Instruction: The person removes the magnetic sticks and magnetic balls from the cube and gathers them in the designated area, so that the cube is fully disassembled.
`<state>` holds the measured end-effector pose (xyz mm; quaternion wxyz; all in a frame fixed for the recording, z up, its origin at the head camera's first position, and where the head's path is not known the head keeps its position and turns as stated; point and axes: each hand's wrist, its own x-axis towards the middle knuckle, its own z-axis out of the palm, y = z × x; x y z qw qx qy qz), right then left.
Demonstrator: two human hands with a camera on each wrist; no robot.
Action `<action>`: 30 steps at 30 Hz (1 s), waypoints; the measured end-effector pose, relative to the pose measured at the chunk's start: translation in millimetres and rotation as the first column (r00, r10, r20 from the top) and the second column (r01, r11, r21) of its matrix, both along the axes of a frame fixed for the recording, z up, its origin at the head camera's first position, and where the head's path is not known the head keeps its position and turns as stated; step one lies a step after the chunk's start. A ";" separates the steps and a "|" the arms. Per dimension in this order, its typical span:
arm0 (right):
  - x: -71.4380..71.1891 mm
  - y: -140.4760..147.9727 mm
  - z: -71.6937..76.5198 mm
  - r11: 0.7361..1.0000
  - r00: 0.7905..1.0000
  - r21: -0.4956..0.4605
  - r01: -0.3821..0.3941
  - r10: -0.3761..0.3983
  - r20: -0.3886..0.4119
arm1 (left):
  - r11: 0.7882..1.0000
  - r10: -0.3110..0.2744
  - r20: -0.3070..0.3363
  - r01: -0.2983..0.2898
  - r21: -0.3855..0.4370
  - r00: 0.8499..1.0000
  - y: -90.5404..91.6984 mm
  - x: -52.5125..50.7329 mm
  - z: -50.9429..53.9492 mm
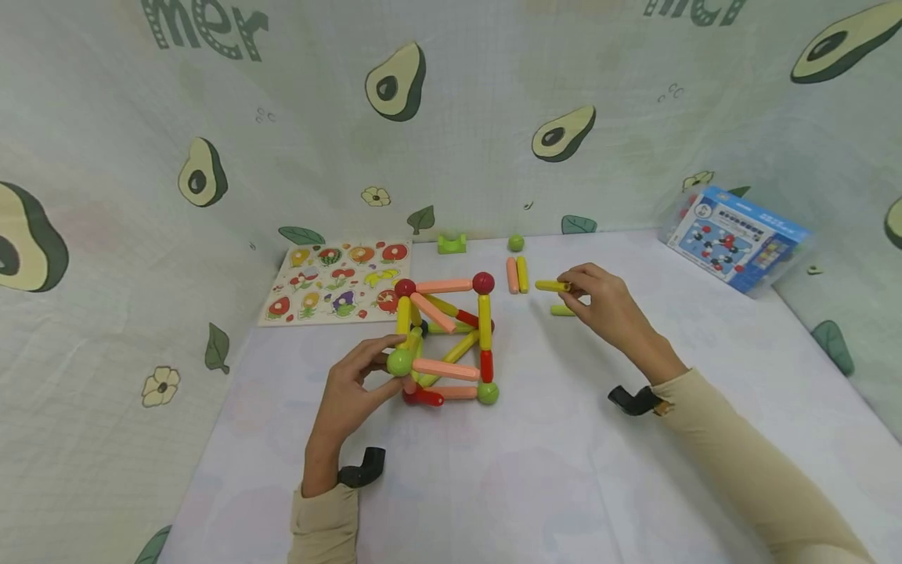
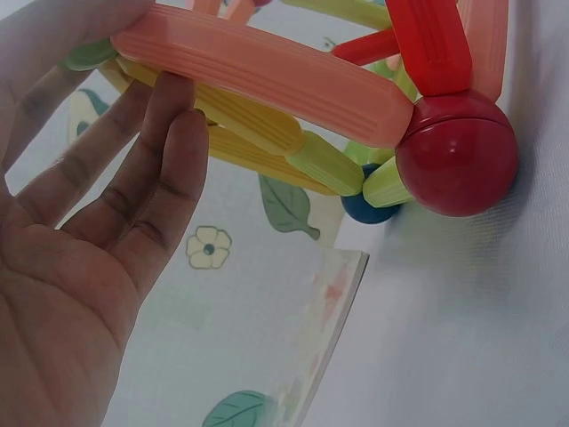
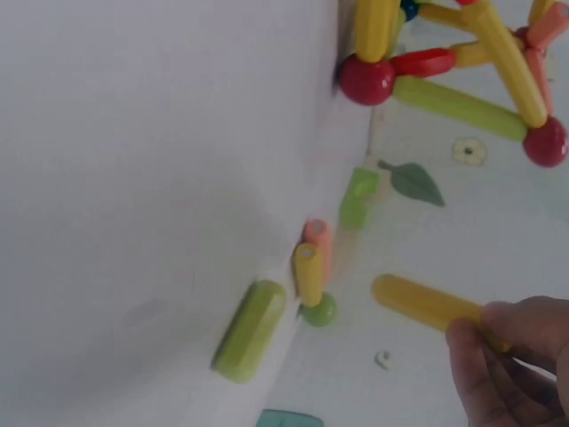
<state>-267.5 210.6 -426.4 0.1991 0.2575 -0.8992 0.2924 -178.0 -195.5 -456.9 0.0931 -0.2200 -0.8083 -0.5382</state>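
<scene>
Head view has the right hand [image 1: 609,305] pinching a yellow stick [image 1: 552,286] between thumb and fingers, well apart from the stick-and-ball frame [image 1: 445,368], off to its right. Left hand [image 1: 355,384] is on the frame's near left corner, fingers and thumb closed around the green corner ball [image 1: 399,362] and the end of the salmon rail [image 2: 267,76] there; can't tell from either angle exactly which fingertips are pressing.

Going outward, the frame looks like a boxy thing, mostly up I'd say: uprights, a top bar, a few diagonals, with balls at several corners. Not finished by my read though. One salmon diagonal [image 1: 433,312] up top pokes out with no ball on its near end, and a red stub [image 1: 426,397] low at the front is bare-tipped too.

Leftover bits, all to the right of the frame: a lime stick [image 1: 562,311], then a salmon stick [image 1: 512,276] and a second yellow stick [image 1: 522,274] side by side, with a loose green ball [image 1: 517,243] just beyond those. Behind the frame there's a green curved piece [image 1: 452,244], behind-left a fruit board [image 1: 338,282], and far off right a blue box [image 1: 733,239].
</scene>
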 end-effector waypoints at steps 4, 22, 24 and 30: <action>-26.3 -1.2 -7.9 1.000 0.999 0.008 0.027 -0.027 0.045 | 1.000 -0.003 -0.001 0.003 -0.001 1.000 -0.9 1.0 -1.8; -78.9 -17.9 -31.3 0.976 0.953 0.161 0.146 -0.182 0.243 | 1.000 0.004 0.018 -0.003 -0.018 1.000 -0.3 1.5 -0.8; -80.0 -20.0 -32.1 0.974 0.949 0.168 0.153 -0.192 0.250 | 1.000 0.002 0.010 -0.002 -0.020 1.000 -0.6 0.6 -0.5; -83.1 -25.0 -34.9 0.971 0.940 0.184 0.153 -0.201 0.275 | 1.000 0.008 0.003 -0.007 -0.024 1.000 -1.5 -1.0 -1.3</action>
